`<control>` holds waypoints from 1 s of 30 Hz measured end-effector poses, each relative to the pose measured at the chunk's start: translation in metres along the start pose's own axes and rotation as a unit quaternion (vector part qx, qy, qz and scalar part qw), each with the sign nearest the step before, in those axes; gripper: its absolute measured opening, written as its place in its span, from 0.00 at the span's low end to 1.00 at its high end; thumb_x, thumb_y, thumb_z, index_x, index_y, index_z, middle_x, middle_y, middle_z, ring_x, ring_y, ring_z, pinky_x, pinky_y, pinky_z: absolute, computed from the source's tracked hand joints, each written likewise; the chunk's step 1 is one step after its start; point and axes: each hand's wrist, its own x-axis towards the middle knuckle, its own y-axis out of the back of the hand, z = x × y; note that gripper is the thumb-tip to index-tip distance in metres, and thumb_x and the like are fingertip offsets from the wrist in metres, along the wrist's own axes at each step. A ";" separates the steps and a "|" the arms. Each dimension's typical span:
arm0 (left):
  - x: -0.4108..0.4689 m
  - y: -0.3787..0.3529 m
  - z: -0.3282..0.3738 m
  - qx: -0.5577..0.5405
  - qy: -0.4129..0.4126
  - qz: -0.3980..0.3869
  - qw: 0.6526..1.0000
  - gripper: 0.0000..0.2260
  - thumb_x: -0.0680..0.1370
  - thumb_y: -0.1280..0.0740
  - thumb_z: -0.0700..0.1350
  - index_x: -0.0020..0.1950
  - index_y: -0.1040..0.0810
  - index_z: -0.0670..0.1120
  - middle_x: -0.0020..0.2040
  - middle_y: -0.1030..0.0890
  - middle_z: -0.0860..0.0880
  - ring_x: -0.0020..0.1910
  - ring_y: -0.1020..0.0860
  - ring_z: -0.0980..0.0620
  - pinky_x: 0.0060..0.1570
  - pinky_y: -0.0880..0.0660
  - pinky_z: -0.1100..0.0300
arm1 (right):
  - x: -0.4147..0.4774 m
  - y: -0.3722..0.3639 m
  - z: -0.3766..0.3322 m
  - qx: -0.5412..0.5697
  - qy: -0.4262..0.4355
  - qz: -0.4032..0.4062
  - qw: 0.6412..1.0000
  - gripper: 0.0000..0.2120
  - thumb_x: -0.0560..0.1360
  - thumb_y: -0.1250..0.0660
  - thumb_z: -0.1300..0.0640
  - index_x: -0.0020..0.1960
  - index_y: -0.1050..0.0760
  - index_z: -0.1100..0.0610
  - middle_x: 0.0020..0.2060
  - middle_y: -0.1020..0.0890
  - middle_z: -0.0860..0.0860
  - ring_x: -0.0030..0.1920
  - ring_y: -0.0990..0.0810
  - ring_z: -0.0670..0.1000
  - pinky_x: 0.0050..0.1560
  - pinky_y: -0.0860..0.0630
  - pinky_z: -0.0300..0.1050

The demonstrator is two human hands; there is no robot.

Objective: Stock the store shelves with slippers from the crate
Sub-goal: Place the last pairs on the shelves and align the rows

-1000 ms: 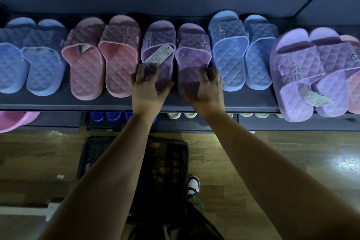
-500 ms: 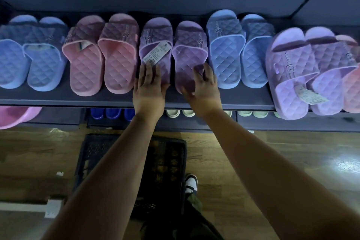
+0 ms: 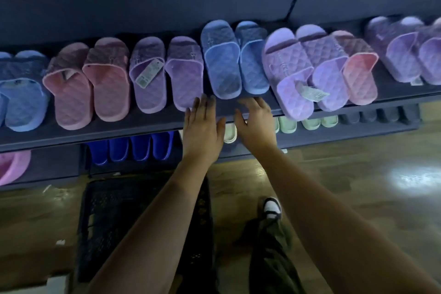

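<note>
The blue pair [image 3: 223, 64] lies toes-in on the upper shelf [image 3: 119, 130], side by side, between a purple pair [image 3: 167, 79] with a paper tag [image 3: 149, 74] and a lilac pair [image 3: 290, 79] whose heels overhang the shelf's front edge. These quilted slides look like one-piece moulded foam. I judge them very light, springy rather than stiff, slightly grippy and not fragile (a drop would do no harm). The broad strap over the toes is the sure handhold. To nudge one straight, a flat push at the heel should do. To lift a pair at once, pinching the two inner edges together would serve.

Both hands are at the heels and hold nothing. The left hand [image 3: 202, 131] has its fingers [image 3: 204, 105] straight and a little spread, the tips at the heels of the nearer blue slipper and the neighbouring purple one, though whether they touch is not clear. The right hand [image 3: 256, 126] is likewise open, its fingers [image 3: 256, 106] just short of the other blue heel.

Below, a lower shelf carries dark blue slippers [image 3: 128, 148] and pale green slippers [image 3: 307, 123]. The black crate [image 3: 109, 222] stands on the wooden floor [image 3: 346, 210], its contents too dark to make out.
</note>
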 end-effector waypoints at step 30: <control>0.080 -0.084 0.183 -0.149 0.119 0.073 0.979 0.35 0.78 0.36 0.48 0.77 0.51 0.39 0.75 0.42 0.36 0.71 0.36 0.37 0.67 0.32 0.47 | 0.102 0.125 0.163 0.030 -0.036 -0.033 0.998 0.13 0.76 0.33 0.51 0.52 0.21 0.60 0.48 0.17 0.56 0.48 0.19 0.55 0.48 0.23 0.49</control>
